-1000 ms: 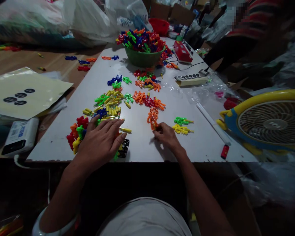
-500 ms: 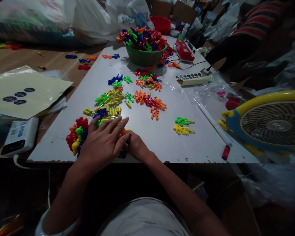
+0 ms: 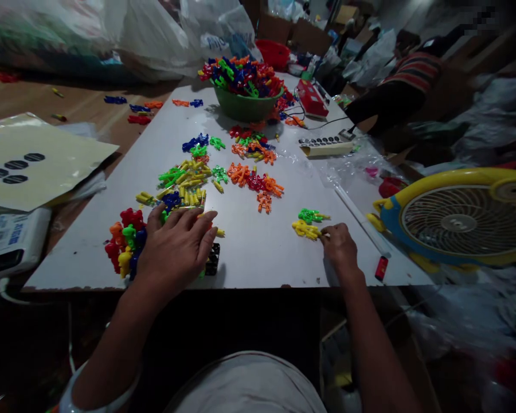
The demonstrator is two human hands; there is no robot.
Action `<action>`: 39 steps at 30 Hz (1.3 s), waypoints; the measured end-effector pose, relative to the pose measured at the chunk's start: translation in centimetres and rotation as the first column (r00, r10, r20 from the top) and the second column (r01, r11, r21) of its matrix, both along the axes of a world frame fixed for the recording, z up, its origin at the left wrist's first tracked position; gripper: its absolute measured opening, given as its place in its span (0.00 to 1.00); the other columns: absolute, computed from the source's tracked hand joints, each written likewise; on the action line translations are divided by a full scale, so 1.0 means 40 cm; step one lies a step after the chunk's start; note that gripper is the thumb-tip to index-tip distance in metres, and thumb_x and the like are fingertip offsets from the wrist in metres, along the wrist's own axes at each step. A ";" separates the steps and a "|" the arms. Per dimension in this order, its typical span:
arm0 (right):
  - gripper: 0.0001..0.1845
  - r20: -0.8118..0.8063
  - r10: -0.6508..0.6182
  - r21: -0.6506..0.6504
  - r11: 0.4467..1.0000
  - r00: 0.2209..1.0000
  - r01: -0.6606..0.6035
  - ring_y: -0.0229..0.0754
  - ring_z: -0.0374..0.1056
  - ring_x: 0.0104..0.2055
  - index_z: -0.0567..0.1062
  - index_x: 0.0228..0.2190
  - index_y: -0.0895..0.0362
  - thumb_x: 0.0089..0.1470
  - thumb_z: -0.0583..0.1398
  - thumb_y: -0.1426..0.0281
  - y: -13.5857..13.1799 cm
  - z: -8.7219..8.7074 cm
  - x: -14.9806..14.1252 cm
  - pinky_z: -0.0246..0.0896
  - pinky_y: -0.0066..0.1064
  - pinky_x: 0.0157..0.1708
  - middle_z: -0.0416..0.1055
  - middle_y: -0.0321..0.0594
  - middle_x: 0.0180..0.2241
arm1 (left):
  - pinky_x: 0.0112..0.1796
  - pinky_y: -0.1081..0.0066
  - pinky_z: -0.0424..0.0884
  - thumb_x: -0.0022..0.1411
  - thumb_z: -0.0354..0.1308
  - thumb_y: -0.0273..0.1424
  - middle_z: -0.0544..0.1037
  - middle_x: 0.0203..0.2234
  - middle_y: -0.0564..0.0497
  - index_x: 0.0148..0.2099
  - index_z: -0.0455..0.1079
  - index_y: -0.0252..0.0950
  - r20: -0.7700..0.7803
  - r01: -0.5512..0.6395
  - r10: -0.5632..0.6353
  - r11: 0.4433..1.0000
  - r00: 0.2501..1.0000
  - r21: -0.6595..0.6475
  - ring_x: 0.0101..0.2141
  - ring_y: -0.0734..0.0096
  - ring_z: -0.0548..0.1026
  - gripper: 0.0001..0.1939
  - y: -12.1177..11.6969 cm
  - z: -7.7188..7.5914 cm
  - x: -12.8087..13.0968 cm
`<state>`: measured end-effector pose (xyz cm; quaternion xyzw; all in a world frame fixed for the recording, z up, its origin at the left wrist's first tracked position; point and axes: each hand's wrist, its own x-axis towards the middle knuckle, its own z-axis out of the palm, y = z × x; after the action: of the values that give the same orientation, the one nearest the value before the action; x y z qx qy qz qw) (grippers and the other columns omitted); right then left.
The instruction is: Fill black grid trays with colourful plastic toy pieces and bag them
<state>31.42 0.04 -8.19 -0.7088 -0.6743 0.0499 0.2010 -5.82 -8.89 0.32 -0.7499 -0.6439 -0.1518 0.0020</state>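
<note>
My left hand (image 3: 176,248) lies flat with its fingers spread over a pile of coloured plastic pieces (image 3: 124,241) and a small black grid piece (image 3: 212,259) near the white board's front edge. My right hand (image 3: 339,248) rests on the board further right, fingers curled, its fingertips touching a yellow plastic figure (image 3: 304,229). A green figure (image 3: 309,215) lies just behind the yellow one. Loose yellow sticks (image 3: 189,183) and orange and red figures (image 3: 253,179) are scattered over the middle of the board.
A green bowl (image 3: 245,106) heaped with coloured figures stands at the back of the white board (image 3: 249,252). A yellow and blue fan (image 3: 460,218) lies at the right, a power strip (image 3: 324,146) behind it. A white box (image 3: 12,244) sits left. Another person sits back right.
My right hand left the pile under my left hand and moved right to the yellow figure. A second ago it was at the orange figures. The left hand stayed put.
</note>
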 end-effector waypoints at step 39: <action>0.09 -0.666 0.545 -0.033 0.659 0.508 -0.751 0.42 0.67 0.39 0.69 0.40 0.54 0.55 0.58 0.71 -0.192 -0.004 -0.496 0.64 0.33 0.39 0.71 0.39 0.39 | 0.61 0.39 0.47 0.64 0.45 0.54 0.71 0.56 0.40 0.58 0.68 0.44 -0.069 0.020 -0.018 0.999 0.997 0.025 0.58 0.45 0.66 0.28 0.002 -0.001 0.001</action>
<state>11.57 -7.66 -8.36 -0.3653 -0.7726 0.4535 0.2530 -5.77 -8.82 0.30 -0.7608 -0.6342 -0.1343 0.0322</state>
